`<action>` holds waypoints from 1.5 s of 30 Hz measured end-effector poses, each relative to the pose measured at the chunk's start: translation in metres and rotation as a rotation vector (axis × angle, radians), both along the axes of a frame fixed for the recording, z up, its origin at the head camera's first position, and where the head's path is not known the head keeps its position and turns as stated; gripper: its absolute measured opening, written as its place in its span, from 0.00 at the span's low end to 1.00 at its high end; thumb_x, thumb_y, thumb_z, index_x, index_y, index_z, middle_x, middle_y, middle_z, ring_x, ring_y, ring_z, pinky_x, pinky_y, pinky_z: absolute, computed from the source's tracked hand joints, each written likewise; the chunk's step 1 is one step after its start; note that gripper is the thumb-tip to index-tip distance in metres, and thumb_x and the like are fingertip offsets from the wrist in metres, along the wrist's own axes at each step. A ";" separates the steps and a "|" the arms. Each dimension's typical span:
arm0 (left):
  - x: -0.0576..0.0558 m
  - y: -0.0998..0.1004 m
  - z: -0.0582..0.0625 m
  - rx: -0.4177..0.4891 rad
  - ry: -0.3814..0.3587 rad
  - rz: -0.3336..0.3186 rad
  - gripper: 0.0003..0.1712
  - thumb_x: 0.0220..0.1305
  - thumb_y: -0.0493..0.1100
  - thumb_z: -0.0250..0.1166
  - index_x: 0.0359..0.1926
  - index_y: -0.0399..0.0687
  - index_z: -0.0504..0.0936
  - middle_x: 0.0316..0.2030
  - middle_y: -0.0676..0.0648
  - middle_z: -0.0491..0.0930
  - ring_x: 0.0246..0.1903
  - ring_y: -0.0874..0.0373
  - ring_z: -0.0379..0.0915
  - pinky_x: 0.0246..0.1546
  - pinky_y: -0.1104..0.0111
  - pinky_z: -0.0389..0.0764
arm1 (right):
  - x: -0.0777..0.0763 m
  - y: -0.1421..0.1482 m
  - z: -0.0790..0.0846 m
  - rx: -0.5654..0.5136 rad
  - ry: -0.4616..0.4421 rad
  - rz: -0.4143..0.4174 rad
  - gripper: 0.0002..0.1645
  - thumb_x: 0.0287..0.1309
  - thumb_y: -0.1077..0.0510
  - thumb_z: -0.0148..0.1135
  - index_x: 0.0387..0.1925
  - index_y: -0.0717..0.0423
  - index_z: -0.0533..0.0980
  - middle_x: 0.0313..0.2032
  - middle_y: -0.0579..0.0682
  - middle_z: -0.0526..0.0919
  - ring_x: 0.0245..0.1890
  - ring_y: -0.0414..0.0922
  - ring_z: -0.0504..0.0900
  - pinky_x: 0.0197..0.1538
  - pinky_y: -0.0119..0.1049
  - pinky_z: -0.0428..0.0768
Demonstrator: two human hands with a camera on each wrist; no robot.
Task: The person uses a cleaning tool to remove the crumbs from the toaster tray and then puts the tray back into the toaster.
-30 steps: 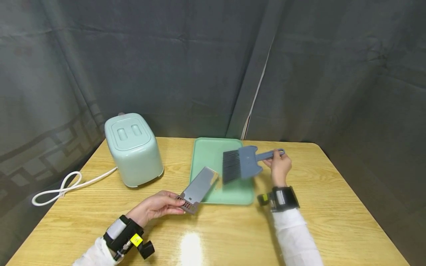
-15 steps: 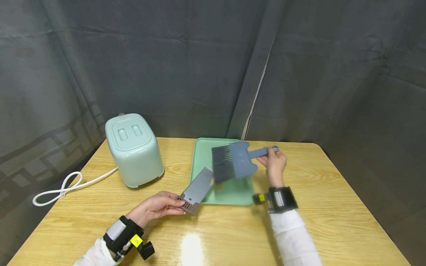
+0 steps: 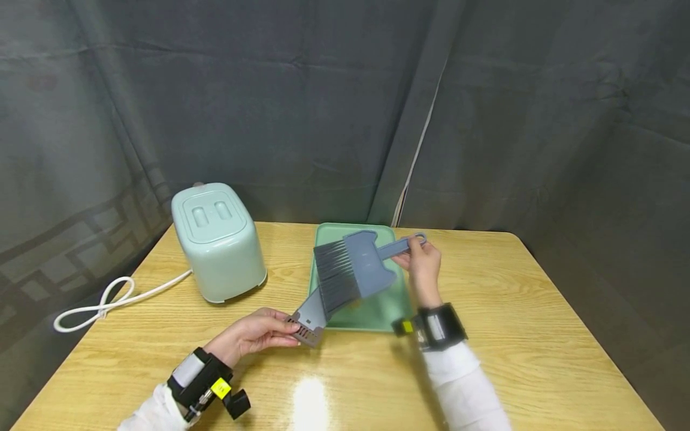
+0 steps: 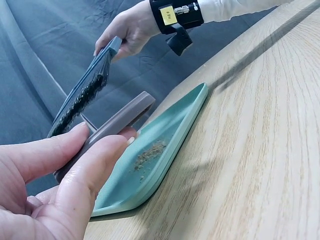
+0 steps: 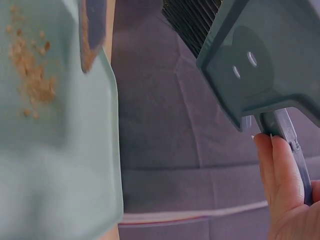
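Left grip (image 3: 256, 335) pinches the near end of a plate (image 3: 311, 311); right grip (image 3: 424, 263) pinches a brush (image 3: 369, 263), its bristles (image 3: 336, 275) covering the plate's far end. A brisk stroke could flick crumbs (image 4: 150, 152) (some lie on the tray (image 3: 385, 311) beyond left grip) onto the table (image 3: 539, 335).

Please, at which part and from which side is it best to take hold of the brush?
The brush is probably best gripped by its slim handle, coming from the right in the head view. The handle points that way, while the wide bristles face left. The right hand holds it there.
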State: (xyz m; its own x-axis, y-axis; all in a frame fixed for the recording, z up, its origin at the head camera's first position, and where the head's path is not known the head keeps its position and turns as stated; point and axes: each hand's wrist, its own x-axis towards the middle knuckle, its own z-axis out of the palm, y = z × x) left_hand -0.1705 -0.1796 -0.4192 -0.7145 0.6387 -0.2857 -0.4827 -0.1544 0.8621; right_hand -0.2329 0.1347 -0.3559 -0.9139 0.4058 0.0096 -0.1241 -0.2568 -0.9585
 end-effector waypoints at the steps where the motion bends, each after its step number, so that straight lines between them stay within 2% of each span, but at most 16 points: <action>1: 0.000 0.000 0.000 -0.002 0.002 -0.001 0.14 0.70 0.25 0.57 0.53 0.17 0.76 0.41 0.36 0.87 0.39 0.55 0.87 0.49 0.68 0.87 | 0.001 -0.003 -0.001 0.002 -0.001 0.009 0.10 0.74 0.65 0.48 0.39 0.70 0.72 0.21 0.47 0.81 0.19 0.36 0.85 0.31 0.28 0.89; 9: -0.001 0.001 0.000 -0.001 0.002 -0.014 0.16 0.71 0.25 0.57 0.55 0.15 0.74 0.42 0.36 0.86 0.39 0.56 0.87 0.49 0.69 0.87 | 0.003 -0.024 -0.005 0.032 0.013 0.069 0.13 0.74 0.66 0.47 0.42 0.75 0.73 0.21 0.46 0.81 0.19 0.35 0.85 0.29 0.27 0.89; 14: -0.002 0.002 0.001 0.002 0.001 -0.020 0.16 0.71 0.25 0.56 0.55 0.16 0.74 0.42 0.37 0.86 0.40 0.56 0.87 0.49 0.69 0.87 | 0.004 -0.030 -0.006 0.051 0.001 0.095 0.12 0.74 0.64 0.49 0.40 0.73 0.73 0.21 0.47 0.82 0.18 0.35 0.84 0.29 0.26 0.88; 19: -0.001 0.002 0.000 0.017 -0.004 -0.019 0.10 0.71 0.25 0.55 0.47 0.27 0.82 0.38 0.42 0.88 0.39 0.57 0.87 0.48 0.70 0.88 | 0.006 -0.036 -0.007 0.068 -0.019 0.107 0.14 0.74 0.64 0.50 0.42 0.75 0.74 0.22 0.48 0.83 0.18 0.35 0.84 0.29 0.27 0.89; 22: -0.001 0.002 -0.001 0.023 -0.004 -0.020 0.12 0.71 0.24 0.54 0.42 0.33 0.84 0.36 0.43 0.88 0.38 0.58 0.87 0.48 0.70 0.88 | 0.007 -0.039 -0.009 0.081 -0.033 0.117 0.14 0.75 0.63 0.50 0.43 0.76 0.74 0.23 0.48 0.83 0.18 0.34 0.84 0.29 0.27 0.89; 25: -0.001 0.002 -0.001 0.025 -0.005 -0.022 0.13 0.72 0.24 0.53 0.40 0.35 0.85 0.35 0.44 0.88 0.38 0.58 0.87 0.48 0.70 0.88 | 0.007 -0.039 -0.012 0.095 -0.040 0.123 0.15 0.75 0.63 0.50 0.44 0.77 0.74 0.23 0.48 0.83 0.18 0.34 0.84 0.29 0.27 0.89; 31: 0.000 0.001 0.000 0.021 -0.012 -0.011 0.10 0.71 0.24 0.55 0.46 0.28 0.83 0.38 0.41 0.88 0.38 0.57 0.87 0.48 0.69 0.88 | 0.006 -0.037 -0.017 0.128 -0.045 0.108 0.17 0.75 0.62 0.50 0.45 0.78 0.74 0.23 0.48 0.83 0.18 0.33 0.83 0.29 0.26 0.88; 38: 0.000 0.000 -0.001 -0.007 0.003 -0.014 0.15 0.71 0.25 0.56 0.55 0.17 0.75 0.41 0.38 0.87 0.39 0.56 0.87 0.49 0.69 0.88 | 0.001 -0.033 -0.024 0.139 -0.075 0.093 0.17 0.75 0.62 0.51 0.45 0.78 0.74 0.24 0.52 0.85 0.17 0.33 0.83 0.28 0.27 0.88; 45: -0.001 -0.001 -0.003 -0.007 0.007 -0.012 0.14 0.70 0.25 0.56 0.53 0.18 0.76 0.41 0.38 0.87 0.39 0.56 0.87 0.49 0.69 0.88 | -0.001 -0.027 -0.028 0.158 -0.080 0.080 0.16 0.75 0.62 0.51 0.46 0.78 0.74 0.27 0.58 0.86 0.16 0.32 0.82 0.28 0.26 0.88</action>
